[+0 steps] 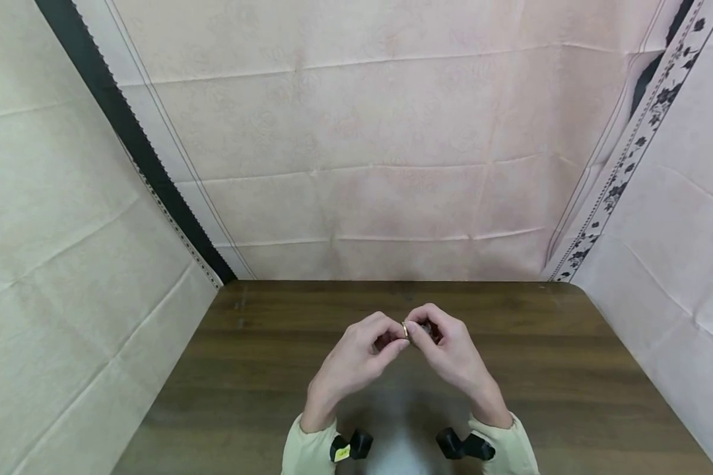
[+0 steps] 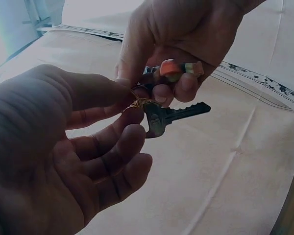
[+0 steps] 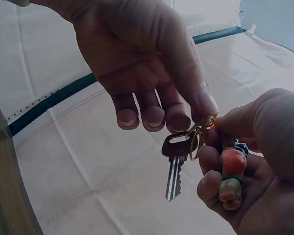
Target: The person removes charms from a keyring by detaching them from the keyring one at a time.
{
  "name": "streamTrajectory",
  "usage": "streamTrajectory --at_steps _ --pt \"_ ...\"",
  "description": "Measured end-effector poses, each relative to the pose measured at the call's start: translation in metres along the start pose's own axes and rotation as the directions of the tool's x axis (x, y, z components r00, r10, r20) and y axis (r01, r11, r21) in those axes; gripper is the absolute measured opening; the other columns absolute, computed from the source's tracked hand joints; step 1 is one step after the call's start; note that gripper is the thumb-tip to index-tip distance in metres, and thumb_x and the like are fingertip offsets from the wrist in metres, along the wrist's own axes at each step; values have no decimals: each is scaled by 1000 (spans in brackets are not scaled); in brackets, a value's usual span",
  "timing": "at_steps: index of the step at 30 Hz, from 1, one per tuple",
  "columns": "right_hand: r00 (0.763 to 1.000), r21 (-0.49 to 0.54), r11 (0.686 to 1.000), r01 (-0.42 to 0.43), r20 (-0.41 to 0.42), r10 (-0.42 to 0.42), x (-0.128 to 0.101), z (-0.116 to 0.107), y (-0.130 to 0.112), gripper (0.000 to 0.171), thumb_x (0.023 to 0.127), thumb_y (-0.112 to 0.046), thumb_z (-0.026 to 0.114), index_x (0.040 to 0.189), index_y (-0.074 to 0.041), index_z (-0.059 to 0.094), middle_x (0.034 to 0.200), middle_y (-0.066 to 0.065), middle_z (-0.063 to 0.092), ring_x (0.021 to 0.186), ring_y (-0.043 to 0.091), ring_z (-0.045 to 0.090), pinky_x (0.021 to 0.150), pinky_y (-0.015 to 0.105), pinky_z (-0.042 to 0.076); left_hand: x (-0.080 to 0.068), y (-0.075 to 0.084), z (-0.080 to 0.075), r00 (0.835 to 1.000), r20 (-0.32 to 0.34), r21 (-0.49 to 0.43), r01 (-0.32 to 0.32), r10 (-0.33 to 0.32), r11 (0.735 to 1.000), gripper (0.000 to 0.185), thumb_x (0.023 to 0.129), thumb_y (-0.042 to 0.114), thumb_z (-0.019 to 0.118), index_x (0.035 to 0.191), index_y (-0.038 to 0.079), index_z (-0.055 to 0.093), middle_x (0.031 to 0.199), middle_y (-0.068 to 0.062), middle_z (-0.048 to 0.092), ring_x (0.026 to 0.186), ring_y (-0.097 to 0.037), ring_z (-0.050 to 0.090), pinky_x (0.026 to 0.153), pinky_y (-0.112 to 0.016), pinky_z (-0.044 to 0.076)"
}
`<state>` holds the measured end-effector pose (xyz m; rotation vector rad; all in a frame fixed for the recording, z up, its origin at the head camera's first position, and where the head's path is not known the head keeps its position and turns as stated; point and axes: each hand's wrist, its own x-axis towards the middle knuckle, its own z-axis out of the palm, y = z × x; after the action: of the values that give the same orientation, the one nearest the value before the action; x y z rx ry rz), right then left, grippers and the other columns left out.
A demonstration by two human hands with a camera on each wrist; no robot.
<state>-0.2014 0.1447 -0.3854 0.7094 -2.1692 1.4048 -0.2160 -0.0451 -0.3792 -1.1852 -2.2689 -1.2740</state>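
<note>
Gold ring (image 1: 405,330) between pinching fingertips of left hand (image 1: 359,356) and right hand (image 1: 449,355), key (image 3: 174,169) just beside them; could slip from slackened pinch.

Behind the fingers of the bare left hand (image 1: 362,356), a pale yellow-green fabric sleeve (image 1: 306,451) ends at the wrist, with a black, two-lobed wrist device (image 1: 361,443) inward of it bearing a small yellow label (image 1: 342,453). Behind the fingers of the bare right hand (image 1: 459,356), a matching pale fabric sleeve (image 1: 512,450) carries a similar black, blocky device (image 1: 449,443).
</note>
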Motion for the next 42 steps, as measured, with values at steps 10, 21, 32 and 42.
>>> streamTrajectory --at_steps 10,21,32,42 --pt "999 -28 999 33 -38 -34 -5 -1 -3 16 90 1 66 95 -14 64 77 -3 57 57 5 46 50 21 41 -2 2 6 1000 -25 -16 -17 17 1000 4 95 16 63 94 15 68 85 6 61 73 0 55 60 -23 53" --pt "991 -95 989 116 -62 -122 -4 2 -4 9 91 -3 66 93 -12 64 78 -4 58 59 3 45 53 16 40 -2 4 4 998 -54 -28 -19 18 999 7 95 16 64 92 14 70 84 6 65 73 0 58 62 -15 52" --pt "986 -122 985 124 -94 -136 -4 2 -5 5 92 -6 66 94 -10 65 79 -4 58 58 4 44 52 16 40 1 3 10 994 -104 -51 41 -46 998 7 90 9 64 88 14 69 84 6 68 73 -1 61 63 -16 54" --pt "982 -101 987 128 -126 -140 -3 1 -3 14 88 2 67 95 -10 65 79 -1 59 58 4 44 51 14 38 4 5 18 976 -183 -53 107 -115 993 10 87 7 64 86 15 69 81 6 67 70 -3 62 64 -23 56"
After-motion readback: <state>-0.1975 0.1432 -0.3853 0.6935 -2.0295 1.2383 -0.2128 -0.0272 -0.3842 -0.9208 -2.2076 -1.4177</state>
